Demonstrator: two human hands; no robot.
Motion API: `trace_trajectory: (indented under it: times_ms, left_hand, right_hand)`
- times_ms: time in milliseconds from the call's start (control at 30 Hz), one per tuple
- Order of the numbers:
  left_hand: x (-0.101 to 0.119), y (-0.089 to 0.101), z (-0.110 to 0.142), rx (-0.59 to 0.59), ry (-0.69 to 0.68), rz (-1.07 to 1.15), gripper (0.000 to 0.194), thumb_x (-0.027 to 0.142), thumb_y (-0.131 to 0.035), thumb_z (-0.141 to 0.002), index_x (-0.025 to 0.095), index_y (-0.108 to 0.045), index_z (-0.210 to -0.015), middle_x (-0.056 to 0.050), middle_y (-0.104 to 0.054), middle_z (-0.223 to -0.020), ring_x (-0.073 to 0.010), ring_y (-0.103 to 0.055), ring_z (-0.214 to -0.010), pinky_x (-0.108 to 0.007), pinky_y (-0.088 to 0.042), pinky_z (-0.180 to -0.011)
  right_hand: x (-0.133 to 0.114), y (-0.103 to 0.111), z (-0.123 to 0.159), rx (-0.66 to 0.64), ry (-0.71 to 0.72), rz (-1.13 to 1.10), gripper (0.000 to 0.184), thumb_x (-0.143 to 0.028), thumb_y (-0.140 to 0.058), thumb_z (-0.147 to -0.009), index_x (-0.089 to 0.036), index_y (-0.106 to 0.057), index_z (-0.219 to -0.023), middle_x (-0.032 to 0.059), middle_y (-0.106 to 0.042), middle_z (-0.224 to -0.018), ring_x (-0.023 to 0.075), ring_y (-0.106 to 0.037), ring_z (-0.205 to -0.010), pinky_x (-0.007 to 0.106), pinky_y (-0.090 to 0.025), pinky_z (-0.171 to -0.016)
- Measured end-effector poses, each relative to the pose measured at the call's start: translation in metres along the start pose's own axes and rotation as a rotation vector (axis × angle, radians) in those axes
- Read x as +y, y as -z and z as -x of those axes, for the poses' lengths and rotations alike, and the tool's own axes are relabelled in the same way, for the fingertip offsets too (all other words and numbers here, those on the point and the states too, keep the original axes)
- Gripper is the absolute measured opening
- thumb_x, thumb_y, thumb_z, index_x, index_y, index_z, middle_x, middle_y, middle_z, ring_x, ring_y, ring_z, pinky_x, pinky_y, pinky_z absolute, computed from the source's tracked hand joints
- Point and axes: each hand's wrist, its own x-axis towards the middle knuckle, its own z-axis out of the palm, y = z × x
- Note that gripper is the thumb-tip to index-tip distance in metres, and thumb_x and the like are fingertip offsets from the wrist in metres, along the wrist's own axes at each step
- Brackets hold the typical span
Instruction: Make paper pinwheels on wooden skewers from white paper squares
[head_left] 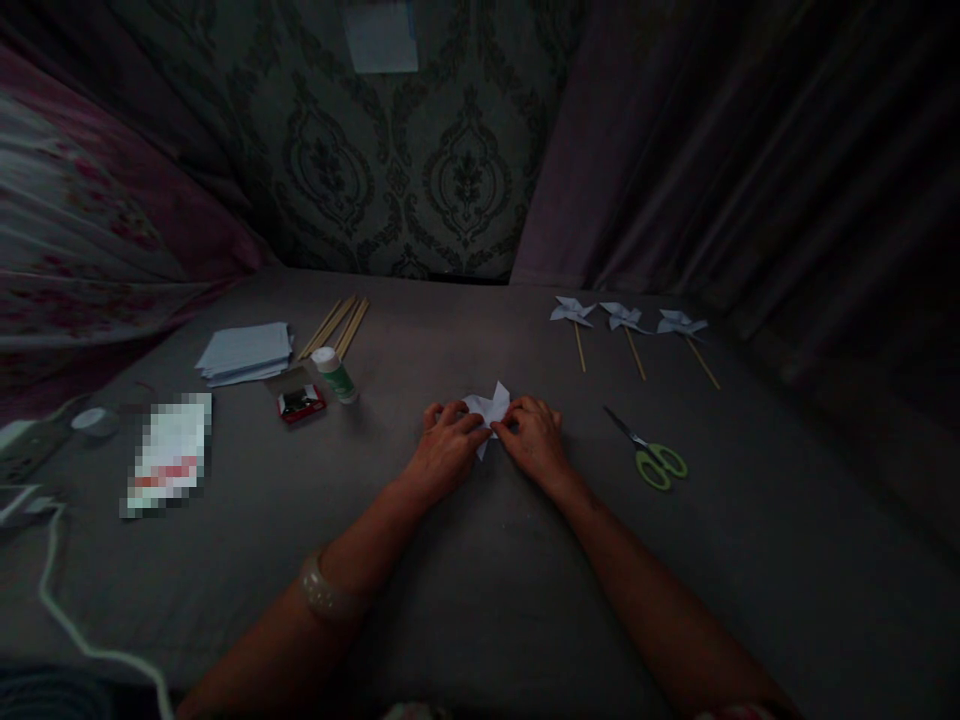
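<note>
Pinching the folded paper (493,403) from either side, the left hand (450,440) and the right hand (534,438) both grasp it on the cloth (465,580), near its middle. Scissors (651,460) lie right of them, three pinwheels (624,319) farther back. Leftward are the glue (335,376), a box (301,403), sticks (355,325) and stacked sheets (246,352).

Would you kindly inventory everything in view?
folded paper: one, white, centre
pinwheels: three, white, right
scissors: one, green-handled, right
bottle: one, white-green, left
box: one, red, left
sticks: several, tan, left
paper stack: one, white, left
blurred item: one, white-red, left
round object: one, white, left
power strip: one, grey, left
cable: one, white, left
surface: one, grey, beneath
sheet: one, white, top
backdrop: one, dark, behind
curtains: several, pinkish, sides
bracelet: one, pale, left forearm
left hand, right hand: two, centre
</note>
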Motion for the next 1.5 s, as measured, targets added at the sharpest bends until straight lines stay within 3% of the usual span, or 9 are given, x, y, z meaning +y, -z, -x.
trace_trajectory:
  times_ms: [267, 367, 600, 1033, 1200, 1333, 1500]
  left_hand:
    - [0.003, 0.005, -0.001, -0.01, 0.016, 0.002, 0.03, 0.013, -0.051, -0.086, 0.026, -0.069, -0.106, -0.006, -0.068, -0.11, -0.0306, -0.047, -0.114, -0.05, -0.028, -0.093]
    - [0.005, 0.007, -0.001, -0.016, 0.022, 0.01, 0.03, 0.012, -0.05, -0.087, 0.026, -0.07, -0.105, -0.007, -0.068, -0.109, -0.0303, -0.046, -0.114, -0.051, -0.028, -0.094]
    - [0.006, 0.006, 0.0, -0.022, 0.031, -0.001, 0.031, 0.013, -0.051, -0.086, 0.027, -0.068, -0.107, -0.005, -0.068, -0.109, -0.0302, -0.046, -0.114, -0.051, -0.027, -0.095]
    - [0.004, 0.003, 0.0, -0.004, 0.038, 0.002, 0.033, 0.015, -0.049, -0.087, 0.028, -0.068, -0.11, -0.006, -0.069, -0.107, -0.029, -0.047, -0.112, -0.052, -0.027, -0.095]
    - [0.004, 0.008, -0.003, 0.046, 0.064, 0.062, 0.028, 0.015, -0.049, -0.085, 0.024, -0.071, -0.099, -0.006, -0.071, -0.104, -0.0278, -0.051, -0.11, -0.051, -0.027, -0.096]
    - [0.014, 0.013, -0.011, 0.109, 0.012, 0.104, 0.043, 0.009, -0.045, -0.083, 0.023, -0.061, -0.12, -0.008, -0.068, -0.116, -0.0255, -0.052, -0.113, -0.048, -0.029, -0.097]
    - [0.019, 0.014, -0.018, 0.033, -0.059, 0.145, 0.047, 0.009, -0.043, -0.085, 0.021, -0.053, -0.13, -0.01, -0.067, -0.117, -0.0264, -0.052, -0.116, -0.048, -0.028, -0.098]
  right_hand:
    - [0.005, 0.001, 0.008, 0.132, -0.02, -0.055, 0.016, -0.025, -0.055, -0.087, -0.018, -0.067, -0.078, 0.0074, -0.065, -0.093, 0.0225, -0.056, -0.094, 0.037, -0.035, -0.083]
    - [0.004, 0.005, 0.015, 0.156, 0.032, -0.071, 0.018, -0.02, -0.052, -0.085, -0.02, -0.07, -0.088, 0.0078, -0.065, -0.096, 0.0227, -0.055, -0.095, 0.037, -0.034, -0.085]
    - [-0.005, 0.01, 0.022, 0.04, 0.197, 0.044, 0.028, -0.015, -0.053, -0.081, -0.022, -0.071, -0.101, 0.0085, -0.062, -0.104, 0.0239, -0.049, -0.1, 0.039, -0.03, -0.089]
    - [-0.01, 0.011, 0.019, -0.059, 0.24, 0.151, 0.032, -0.016, -0.05, -0.083, -0.02, -0.069, -0.11, 0.0092, -0.061, -0.105, 0.0242, -0.046, -0.1, 0.041, -0.027, -0.09]
    - [-0.011, 0.012, 0.015, -0.093, 0.254, 0.151, 0.027, -0.016, -0.047, -0.087, -0.021, -0.071, -0.1, 0.0086, -0.061, -0.101, 0.0239, -0.047, -0.098, 0.041, -0.028, -0.089]
    - [-0.009, 0.014, 0.01, -0.118, 0.286, 0.178, 0.027, -0.017, -0.045, -0.09, -0.019, -0.07, -0.098, 0.0109, -0.062, -0.103, 0.025, -0.046, -0.099, 0.041, -0.029, -0.088]
    - [-0.009, 0.017, 0.003, -0.168, 0.296, 0.199, 0.024, -0.017, -0.047, -0.089, -0.016, -0.07, -0.092, 0.0114, -0.064, -0.1, 0.0254, -0.047, -0.099, 0.04, -0.03, -0.087]
